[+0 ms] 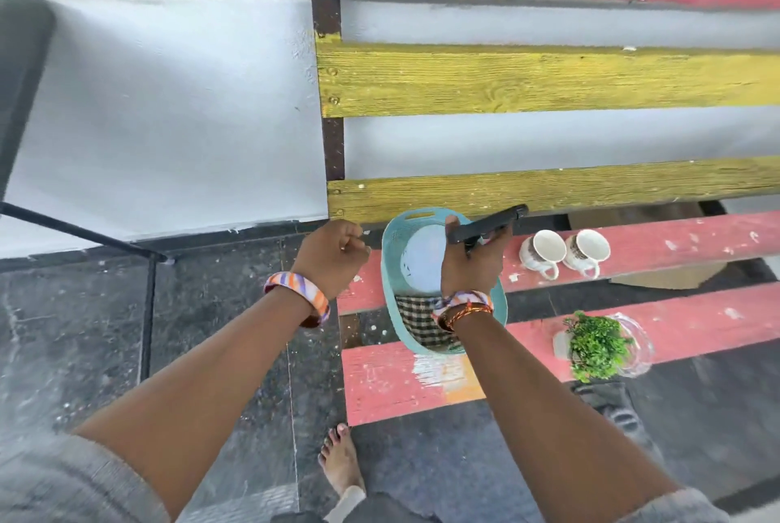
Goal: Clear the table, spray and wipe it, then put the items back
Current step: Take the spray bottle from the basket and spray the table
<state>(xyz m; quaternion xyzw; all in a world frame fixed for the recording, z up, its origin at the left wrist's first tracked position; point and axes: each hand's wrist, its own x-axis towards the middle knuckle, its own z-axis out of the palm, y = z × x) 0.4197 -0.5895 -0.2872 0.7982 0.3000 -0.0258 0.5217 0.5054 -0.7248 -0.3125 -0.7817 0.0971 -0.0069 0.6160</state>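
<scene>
Over the red slatted table (633, 246), right hand (470, 265) grips a black phone (485, 224); left hand (333, 254) curled, holding nothing.

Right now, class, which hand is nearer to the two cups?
Right. The right hand, holding a dark phone, hovers just left of the cups; the left hand is beyond the basket.
</scene>
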